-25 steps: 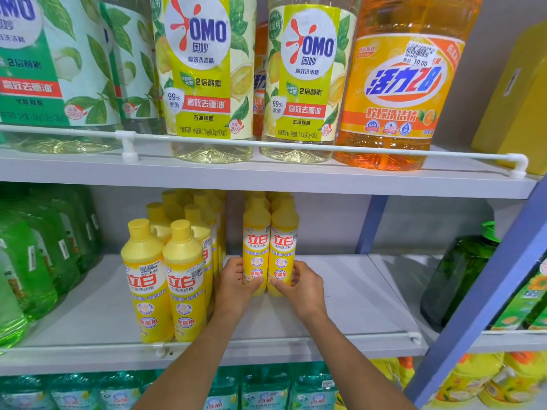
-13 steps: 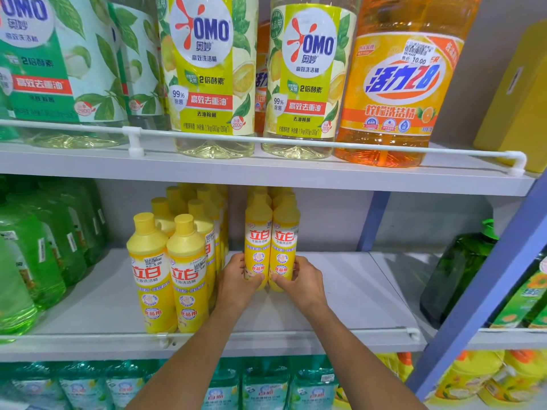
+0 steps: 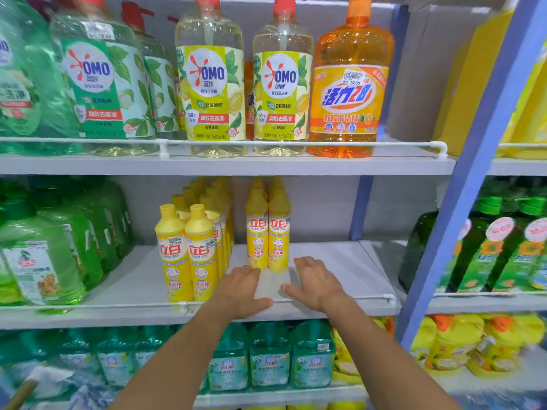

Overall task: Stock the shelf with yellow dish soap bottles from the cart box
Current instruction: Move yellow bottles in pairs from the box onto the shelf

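Starting out at ten o'clock on the top shelf, big green bottles (image 3: 26, 84) sit blurred, their writing unreadable. Next comes a green-label OMO bottle (image 3: 97, 84) with a small price sticker near its neck. At twelve o'clock stand two yellow-label OMO bottles (image 3: 211, 84), red pumps on top, each label showing "99%" low on its left side. At one o'clock is the orange bottle (image 3: 350, 93), marked 活力28, with a white sticker reading 10.00.

Down to the middle shelf (image 3: 340, 261). At nine o'clock, green bottles (image 3: 44, 255) stand packed together, labels too soft to read. Just left of centre is a block of yellow dish soap bottles (image 3: 186, 253), two wide and running back in rows, red 立白 on each front. Dead centre, a front pair (image 3: 268, 232) of the same yellow 立白 bottles stands upright side by side, touching, with more yellow caps behind them.

Now the hands! The left hand (image 3: 239, 287) lies at seven o'clock from that pair, palm down, fingers loosely spread, holding nothing. Whether its fingertips touch the nearer bottle's base, I cannot tell. The right hand (image 3: 318, 284) is at four o'clock from the pair, fingers also relaxed and spread, empty, clear of the bottles. Both hover by the white front rail (image 3: 118, 306).

Further right is a blue upright (image 3: 473, 187), then dark green bottles (image 3: 485, 250) at three o'clock. At six o'clock, teal bottles (image 3: 269, 356) line the bottom shelf.
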Demonstrator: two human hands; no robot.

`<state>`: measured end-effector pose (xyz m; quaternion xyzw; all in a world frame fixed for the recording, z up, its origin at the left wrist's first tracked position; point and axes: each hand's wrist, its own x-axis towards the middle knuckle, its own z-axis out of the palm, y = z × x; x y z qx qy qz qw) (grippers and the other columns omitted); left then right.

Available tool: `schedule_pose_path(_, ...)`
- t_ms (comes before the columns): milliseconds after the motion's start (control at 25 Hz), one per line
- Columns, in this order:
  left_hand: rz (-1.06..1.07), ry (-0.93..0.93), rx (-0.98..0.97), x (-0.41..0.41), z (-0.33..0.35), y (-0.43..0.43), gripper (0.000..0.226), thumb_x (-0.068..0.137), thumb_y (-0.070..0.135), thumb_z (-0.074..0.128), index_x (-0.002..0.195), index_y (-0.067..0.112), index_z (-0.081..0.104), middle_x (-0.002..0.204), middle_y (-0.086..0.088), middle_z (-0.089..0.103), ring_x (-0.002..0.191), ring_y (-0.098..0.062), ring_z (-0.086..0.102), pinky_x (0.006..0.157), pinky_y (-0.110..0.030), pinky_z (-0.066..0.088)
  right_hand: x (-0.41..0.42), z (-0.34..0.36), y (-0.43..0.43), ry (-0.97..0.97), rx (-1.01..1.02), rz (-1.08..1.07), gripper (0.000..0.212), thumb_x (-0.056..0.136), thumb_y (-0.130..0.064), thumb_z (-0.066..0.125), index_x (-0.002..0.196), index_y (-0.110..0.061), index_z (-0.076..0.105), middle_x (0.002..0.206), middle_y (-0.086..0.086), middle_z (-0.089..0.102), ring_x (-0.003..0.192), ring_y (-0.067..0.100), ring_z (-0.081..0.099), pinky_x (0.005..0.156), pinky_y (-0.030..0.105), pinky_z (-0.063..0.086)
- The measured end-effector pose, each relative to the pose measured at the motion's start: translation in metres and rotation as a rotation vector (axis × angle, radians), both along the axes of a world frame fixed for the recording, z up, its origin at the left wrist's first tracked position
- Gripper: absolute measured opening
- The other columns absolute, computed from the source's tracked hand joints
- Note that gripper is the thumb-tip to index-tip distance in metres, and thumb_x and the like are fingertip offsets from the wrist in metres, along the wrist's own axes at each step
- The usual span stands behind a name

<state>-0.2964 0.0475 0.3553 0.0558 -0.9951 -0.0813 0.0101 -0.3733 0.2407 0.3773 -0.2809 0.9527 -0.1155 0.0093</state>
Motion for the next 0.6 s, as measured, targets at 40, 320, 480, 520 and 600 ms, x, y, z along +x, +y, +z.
schedule_pose_path(40,-0.027,-0.008,-0.047,0.009,0.002,0.002,0.079,0.083,0.069,0.058,0.140,0.016,0.043,0.139,-0.009,0.051,0.128,-0.029,0.047,0.103,-0.043,0.043,0.012,0.000,0.004,0.024,0.041,0.011,0.074,0.092,-0.059,0.058,0.147,-0.014,0.038,0.148,0.011,0.043,0.136,0.031,0.041,0.109,0.044,0.042)
schedule_pose_path(320,-0.128,-0.004,-0.146,0.108,-0.005,0.008,0.080,0.084,0.072,0.052,0.138,0.014,0.044,0.131,-0.010,0.053,0.124,-0.031,0.050,0.099,-0.043,0.046,0.120,-0.013,0.017,0.146,0.174,0.046,0.076,0.091,-0.062,0.057,0.147,-0.013,0.038,0.146,0.012,0.044,0.135,0.034,0.041,0.107,0.047,0.043)
schedule_pose_path(480,-0.139,-0.036,-0.143,0.188,-0.042,-0.013,0.077,0.084,0.072,0.053,0.134,0.013,0.047,0.126,-0.012,0.056,0.120,-0.033,0.053,0.098,-0.045,0.046,0.200,-0.051,-0.003,0.110,0.213,0.070,0.078,0.092,-0.061,0.056,0.149,-0.011,0.038,0.149,0.012,0.043,0.137,0.034,0.040,0.108,0.047,0.043)
schedule_pose_path(520,-0.119,-0.070,-0.127,0.211,-0.058,-0.019,0.078,0.085,0.072,0.053,0.136,0.014,0.046,0.128,-0.012,0.055,0.121,-0.032,0.053,0.099,-0.045,0.046,0.220,-0.066,-0.009,0.071,0.231,0.079,0.079,0.092,-0.062,0.056,0.150,-0.011,0.037,0.150,0.012,0.043,0.138,0.034,0.040,0.109,0.047,0.042)
schedule_pose_path(600,-0.071,-0.159,-0.093,0.248,-0.091,-0.032,0.077,0.087,0.070,0.053,0.140,0.015,0.044,0.133,-0.011,0.053,0.124,-0.032,0.050,0.102,-0.046,0.045,0.250,-0.094,-0.017,0.009,0.265,0.101,0.080,0.094,-0.062,0.053,0.152,-0.011,0.034,0.154,0.013,0.038,0.141,0.034,0.037,0.110,0.049,0.042)
